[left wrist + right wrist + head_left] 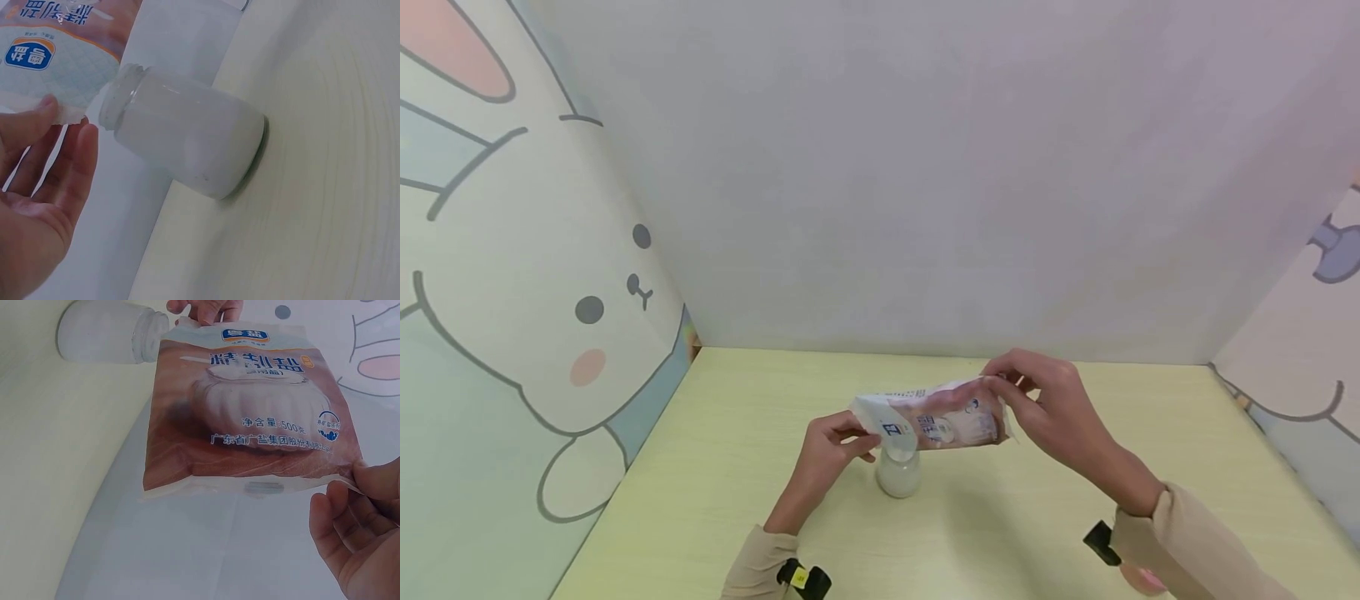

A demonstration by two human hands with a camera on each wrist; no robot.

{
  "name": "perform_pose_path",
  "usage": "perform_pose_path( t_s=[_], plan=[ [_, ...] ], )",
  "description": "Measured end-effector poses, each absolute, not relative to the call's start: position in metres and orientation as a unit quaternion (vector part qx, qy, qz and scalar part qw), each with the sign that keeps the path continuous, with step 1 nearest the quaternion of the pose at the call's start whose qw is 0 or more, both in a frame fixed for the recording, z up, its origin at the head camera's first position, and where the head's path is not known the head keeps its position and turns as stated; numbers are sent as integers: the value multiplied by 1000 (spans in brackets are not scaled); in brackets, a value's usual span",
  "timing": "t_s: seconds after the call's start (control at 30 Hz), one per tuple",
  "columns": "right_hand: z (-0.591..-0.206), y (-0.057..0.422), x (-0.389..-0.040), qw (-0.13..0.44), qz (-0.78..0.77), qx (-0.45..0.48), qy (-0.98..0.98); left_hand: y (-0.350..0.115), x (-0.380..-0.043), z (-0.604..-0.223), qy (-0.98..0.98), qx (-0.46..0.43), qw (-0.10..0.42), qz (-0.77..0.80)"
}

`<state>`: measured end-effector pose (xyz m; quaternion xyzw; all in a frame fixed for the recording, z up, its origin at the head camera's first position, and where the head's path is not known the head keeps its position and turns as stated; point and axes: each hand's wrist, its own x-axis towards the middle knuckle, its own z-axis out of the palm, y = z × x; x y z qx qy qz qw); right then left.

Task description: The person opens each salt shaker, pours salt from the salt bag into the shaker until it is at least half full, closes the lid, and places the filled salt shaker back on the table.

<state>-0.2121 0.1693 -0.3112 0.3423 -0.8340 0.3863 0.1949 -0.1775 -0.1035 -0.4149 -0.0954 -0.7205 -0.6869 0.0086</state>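
A salt bag (958,421), brown and white with blue Chinese print, is held tilted above the table. My left hand (822,460) pinches one corner of its white end between thumb and fingers. At the opposite, raised end, my right hand (1063,417) pinches another corner; the bag looks fairly flat. Directly below the white end stands an upright clear jar (187,131) with whitish contents. The left wrist view shows its threaded neck (128,94) close to the bag's edge. Whether salt is pouring cannot be seen.
The pale yellow tabletop (760,392) meets a grey-white back wall (910,208). Side panels with cartoon rabbits (550,317) border it. A pink object (1142,578) lies near the right forearm, partly hidden by the sleeve (1180,533).
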Motion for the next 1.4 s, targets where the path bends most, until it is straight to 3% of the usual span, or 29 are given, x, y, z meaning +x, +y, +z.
perform_pose_path(
  t_s=[1.4],
  plan=[
    [-312,169,-212,196,394,345,-829,-103,-178,-416,-722,-103,17,-684]
  ],
)
